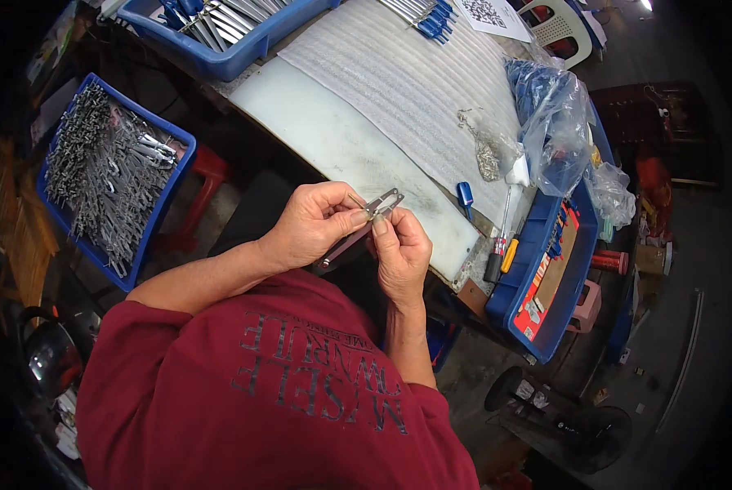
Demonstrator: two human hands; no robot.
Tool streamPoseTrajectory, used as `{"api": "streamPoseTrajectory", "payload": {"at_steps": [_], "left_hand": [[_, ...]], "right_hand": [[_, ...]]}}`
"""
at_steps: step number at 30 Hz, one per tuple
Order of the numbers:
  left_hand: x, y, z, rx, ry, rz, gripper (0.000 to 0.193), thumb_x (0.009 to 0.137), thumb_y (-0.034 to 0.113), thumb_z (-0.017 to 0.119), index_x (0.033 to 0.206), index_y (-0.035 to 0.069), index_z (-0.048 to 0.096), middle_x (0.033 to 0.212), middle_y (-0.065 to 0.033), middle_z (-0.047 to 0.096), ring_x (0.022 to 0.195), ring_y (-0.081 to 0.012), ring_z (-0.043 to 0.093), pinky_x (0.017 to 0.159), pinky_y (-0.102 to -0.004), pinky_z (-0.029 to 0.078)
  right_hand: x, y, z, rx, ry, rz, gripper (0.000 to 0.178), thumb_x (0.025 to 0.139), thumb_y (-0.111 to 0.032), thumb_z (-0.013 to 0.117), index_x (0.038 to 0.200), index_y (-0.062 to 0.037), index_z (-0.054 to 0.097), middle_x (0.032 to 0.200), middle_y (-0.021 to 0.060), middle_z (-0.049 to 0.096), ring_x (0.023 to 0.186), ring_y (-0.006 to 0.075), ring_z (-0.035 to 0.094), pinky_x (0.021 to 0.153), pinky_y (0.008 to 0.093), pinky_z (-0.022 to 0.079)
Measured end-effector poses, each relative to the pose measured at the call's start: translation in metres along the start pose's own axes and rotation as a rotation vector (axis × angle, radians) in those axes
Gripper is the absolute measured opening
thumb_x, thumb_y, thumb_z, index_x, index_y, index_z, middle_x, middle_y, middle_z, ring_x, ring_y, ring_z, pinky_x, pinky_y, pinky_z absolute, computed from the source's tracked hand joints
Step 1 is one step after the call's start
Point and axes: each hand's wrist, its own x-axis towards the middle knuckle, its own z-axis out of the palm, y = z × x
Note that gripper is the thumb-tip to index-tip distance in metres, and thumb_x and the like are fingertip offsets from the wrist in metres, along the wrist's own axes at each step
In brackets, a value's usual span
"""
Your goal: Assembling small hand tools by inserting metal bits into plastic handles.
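**Grasping Slotted Metal Piece [374, 207] With Both Hands**

Pinches the piece between thumb and fingers of left hand [321, 222]; grips it likewise with thumb and fingers of right hand [403, 253]. Holds it in front of torso, at near edge of white work board [301, 106]. Includes, at left, blue tray [160, 216] heaped with metal parts; at right, yellow-handled tool [510, 255] beside blue bin [509, 309].

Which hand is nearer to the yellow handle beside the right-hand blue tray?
Right. The right hand is to the left of the yellow handle; the left hand is on the same side, farther away.
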Motion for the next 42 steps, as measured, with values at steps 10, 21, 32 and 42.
{"api": "streamPoseTrajectory", "payload": {"at_steps": [10,21,32,42], "left_hand": [[0.0012,-0.0023,0.0008,-0.036,0.014,-0.016,0.005,0.082,0.003,0.055,0.082,-0.002,0.057,0.069,0.0001,0.056,0.062,-0.0023,0.049,0.052,-0.017,0.041],[0.0029,-0.0038,0.0003,-0.028,0.036,-0.053,0.006,0.082,0.003,0.055,0.082,-0.002,0.057,0.07,-0.0002,0.056,0.063,-0.0028,0.05,0.053,-0.0174,0.042],[0.0026,-0.0041,-0.0002,-0.051,0.044,-0.074,0.008,0.083,0.006,0.055,0.083,-0.002,0.056,0.071,-0.0005,0.057,0.062,-0.0029,0.05,0.053,-0.0174,0.042],[0.0017,-0.0031,-0.001,-0.091,0.025,-0.111,0.009,0.083,0.007,0.055,0.087,-0.001,0.056,0.073,-0.0002,0.055,0.064,-0.0036,0.048,0.054,-0.0169,0.04]], "right_hand": [[0.0007,-0.0024,-0.0008,0.031,-0.014,0.034,0.013,0.085,-0.013,0.054,0.083,-0.0006,0.052,0.064,-0.0029,0.046,0.053,0.0041,0.039,0.047,0.017,0.031],[0.0019,-0.0034,-0.0015,0.038,-0.026,0.096,0.012,0.086,-0.01,0.053,0.081,0.001,0.053,0.066,-0.0042,0.046,0.061,0.0027,0.038,0.052,0.0168,0.032],[0.0015,-0.0012,-0.0018,0.078,-0.026,0.112,0.012,0.086,-0.011,0.053,0.082,0.0003,0.052,0.066,-0.004,0.047,0.059,0.0028,0.038,0.051,0.0163,0.032],[0.0025,0.0031,-0.0056,0.034,-0.055,0.033,0.015,0.087,-0.013,0.052,0.088,0.0018,0.052,0.066,-0.0002,0.049,0.054,0.0055,0.041,0.049,0.0177,0.033]]}}
